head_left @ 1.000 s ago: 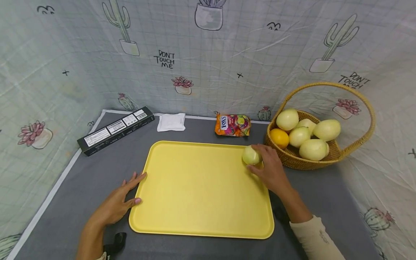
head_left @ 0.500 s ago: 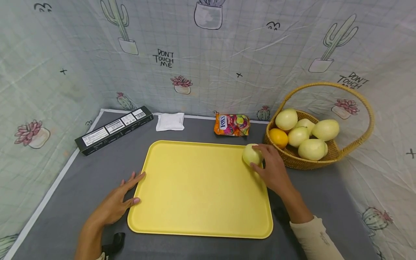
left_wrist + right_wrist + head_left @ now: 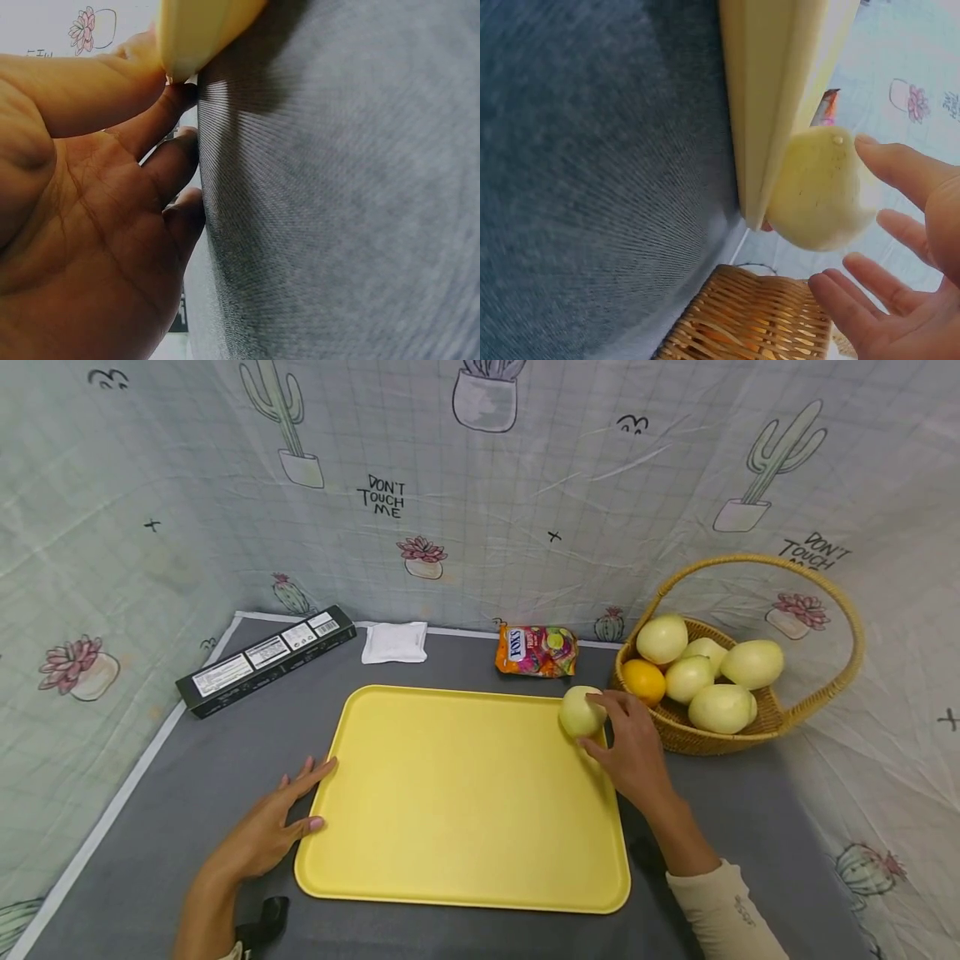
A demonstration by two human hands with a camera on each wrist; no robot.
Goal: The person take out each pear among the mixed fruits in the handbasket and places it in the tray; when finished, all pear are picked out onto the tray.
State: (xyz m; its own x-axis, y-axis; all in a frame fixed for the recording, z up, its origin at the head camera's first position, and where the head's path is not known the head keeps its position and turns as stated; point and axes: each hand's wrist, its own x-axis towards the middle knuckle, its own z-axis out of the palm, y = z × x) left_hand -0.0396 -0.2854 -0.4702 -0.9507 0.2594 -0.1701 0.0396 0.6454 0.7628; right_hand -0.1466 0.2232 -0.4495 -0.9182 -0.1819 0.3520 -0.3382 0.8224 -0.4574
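Note:
A round, pale green fruit (image 3: 581, 712) sits at the far right corner of a yellow tray (image 3: 465, 802). My right hand (image 3: 633, 747) is beside it on the right, thumb and fingers spread loosely. In the right wrist view, the thumb tip is at the edge of the fruit (image 3: 821, 187), and the other fingers stand out from it, fairly straight. Whether any fingertip still touches the fruit I cannot tell. My left hand (image 3: 258, 835) rests at the tray's left edge with its fingers extended, the thumb and a fingertip on the rim.
A wicker basket (image 3: 693, 742) with a tall handle stands right of the tray, holding several pale green fruits (image 3: 720, 708) and an orange (image 3: 643, 682). Behind the tray lie a long black box (image 3: 266, 660), a white packet (image 3: 394, 642) and a Fox's candy bag (image 3: 537, 651).
The right hand's thumb and fingers have eased back to the right, leaving more of the fruit showing at the tray's corner. The left hand has stayed in place.

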